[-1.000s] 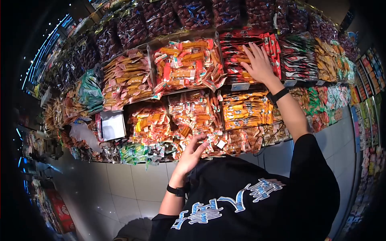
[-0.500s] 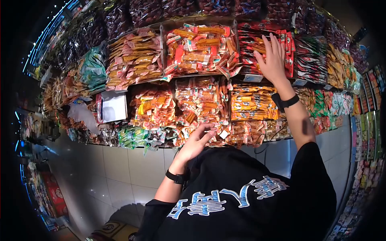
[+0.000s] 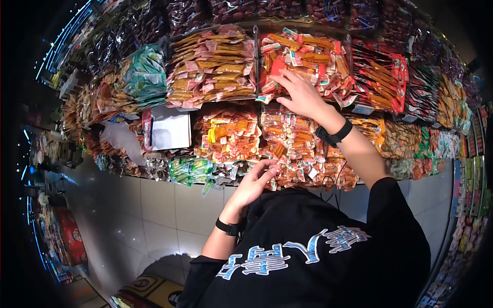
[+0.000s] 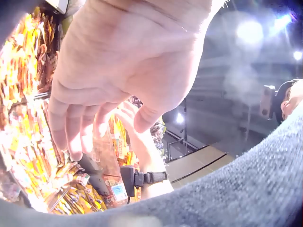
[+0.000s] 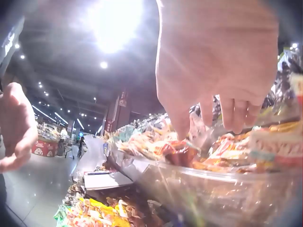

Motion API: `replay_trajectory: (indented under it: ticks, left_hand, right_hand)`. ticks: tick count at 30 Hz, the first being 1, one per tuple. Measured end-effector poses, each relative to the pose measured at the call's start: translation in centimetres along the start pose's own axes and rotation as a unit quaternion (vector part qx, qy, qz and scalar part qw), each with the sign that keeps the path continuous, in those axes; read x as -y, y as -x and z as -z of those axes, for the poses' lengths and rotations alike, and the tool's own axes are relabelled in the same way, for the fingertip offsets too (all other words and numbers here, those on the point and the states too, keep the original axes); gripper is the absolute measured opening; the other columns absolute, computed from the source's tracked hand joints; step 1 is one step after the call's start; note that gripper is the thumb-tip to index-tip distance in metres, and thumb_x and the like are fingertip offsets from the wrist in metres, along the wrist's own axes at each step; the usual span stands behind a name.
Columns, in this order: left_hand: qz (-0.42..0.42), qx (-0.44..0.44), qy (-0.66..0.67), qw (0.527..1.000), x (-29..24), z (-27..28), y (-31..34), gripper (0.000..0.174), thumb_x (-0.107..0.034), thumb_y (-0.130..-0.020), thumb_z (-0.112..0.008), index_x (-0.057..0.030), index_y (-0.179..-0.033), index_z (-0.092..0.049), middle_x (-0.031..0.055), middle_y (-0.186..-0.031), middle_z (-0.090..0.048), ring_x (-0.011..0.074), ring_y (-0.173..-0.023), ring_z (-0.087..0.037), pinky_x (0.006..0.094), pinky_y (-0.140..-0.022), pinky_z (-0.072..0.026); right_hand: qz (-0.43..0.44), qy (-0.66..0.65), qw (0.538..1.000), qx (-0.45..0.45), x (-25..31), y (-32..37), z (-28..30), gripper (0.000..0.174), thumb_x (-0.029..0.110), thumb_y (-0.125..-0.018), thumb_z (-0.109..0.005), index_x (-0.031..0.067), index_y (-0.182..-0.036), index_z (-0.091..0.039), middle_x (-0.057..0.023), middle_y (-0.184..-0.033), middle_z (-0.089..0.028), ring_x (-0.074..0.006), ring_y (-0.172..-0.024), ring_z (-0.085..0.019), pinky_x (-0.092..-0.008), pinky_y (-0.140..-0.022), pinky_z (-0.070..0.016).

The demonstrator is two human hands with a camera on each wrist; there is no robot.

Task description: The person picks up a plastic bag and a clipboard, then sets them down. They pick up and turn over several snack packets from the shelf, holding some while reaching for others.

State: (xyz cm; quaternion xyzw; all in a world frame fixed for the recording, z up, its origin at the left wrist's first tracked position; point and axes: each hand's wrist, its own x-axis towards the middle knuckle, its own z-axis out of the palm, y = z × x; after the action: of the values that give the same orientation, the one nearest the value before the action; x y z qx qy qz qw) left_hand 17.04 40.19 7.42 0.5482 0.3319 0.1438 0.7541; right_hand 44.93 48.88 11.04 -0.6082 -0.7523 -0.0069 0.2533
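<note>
My right hand (image 3: 304, 97) reaches over the upper middle bin of orange snack packets (image 3: 328, 66), its fingertips at the bin's near left part. In the right wrist view, the fingers of that hand point down among the wrapped packets (image 5: 227, 151), just behind the clear bin wall (image 5: 189, 184). No packet shows gripped between them. My left hand (image 3: 249, 186) hangs in front of the lower row of packets (image 3: 288, 131) with loosely bent fingers and nothing in it. In the left wrist view, its fingers (image 4: 73, 127) droop over the bright packets.
Left of the bin lie pink-and-brown packets (image 3: 213, 66) and a teal bag pile (image 3: 146, 69); red packets (image 3: 380, 77) fill the bin on the right. A white pad (image 3: 171, 128) and a crumpled plastic bag (image 3: 122, 138) sit at lower left. Tiled floor (image 3: 156, 205) runs below.
My right hand has moved left from the red packets to the orange packets in the middle bin. The view has shifted, so the shelves appear further right. The left hand stays about where it was.
</note>
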Motion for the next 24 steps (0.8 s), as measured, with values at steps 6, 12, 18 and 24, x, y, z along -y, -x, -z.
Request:
replay_trajectory:
  ticks: [6,12,18,24]
  left_hand:
    - [0.008,-0.004,0.020,1.000,-0.2,4.4,0.9,0.035,-0.018,-0.102,-0.050,0.0005,-0.131,-0.049,0.0095,-0.121,-0.062,0.0166,-0.113,-0.057,0.0303,-0.101,-0.0429]
    - [0.022,0.027,0.000,0.999,-0.5,7.7,1.0,0.035,-0.018,-0.102,-0.050,0.0018,-0.131,-0.049,0.0104,-0.123,-0.062,0.0168,-0.117,-0.056,0.0299,-0.104,-0.0410]
    - [0.017,0.056,-0.002,0.998,-0.2,9.8,0.9,0.034,-0.018,-0.102,-0.051,0.0022,-0.129,-0.050,0.0106,-0.123,-0.063,0.0171,-0.118,-0.056,0.0297,-0.104,-0.0415]
    - [0.018,0.069,-0.015,0.997,-0.1,11.2,0.9,0.036,-0.021,-0.102,-0.052,0.0020,-0.129,-0.050,0.0104,-0.123,-0.062,0.0174,-0.118,-0.057,0.0301,-0.104,-0.0415]
  right_hand:
    - [-0.022,-0.056,0.998,-0.005,0.5,-1.5,-2.4,0.034,0.017,-0.078,-0.069,0.0057,-0.108,-0.056,-0.0148,-0.104,-0.063,-0.0360,-0.101,-0.059,-0.0446,-0.086,-0.0479]
    - [-0.109,-0.151,0.969,-0.164,1.6,-1.1,-3.6,0.027,0.015,-0.082,-0.071,0.0045,-0.104,-0.059,-0.0136,-0.096,-0.067,-0.0307,-0.090,-0.066,-0.0383,-0.078,-0.0520]
    - [-0.157,-0.314,0.880,-0.319,0.2,-1.8,-5.4,0.026,0.010,-0.089,-0.070,0.0030,-0.110,-0.057,-0.0065,-0.090,-0.065,-0.0090,-0.078,-0.059,-0.0252,-0.068,-0.0480]
    - [-0.255,-0.425,0.770,-0.401,1.1,-1.9,-3.2,0.021,0.004,-0.094,-0.061,0.0015,-0.114,-0.054,-0.0062,-0.105,-0.064,-0.0087,-0.096,-0.060,-0.0255,-0.077,-0.0508]
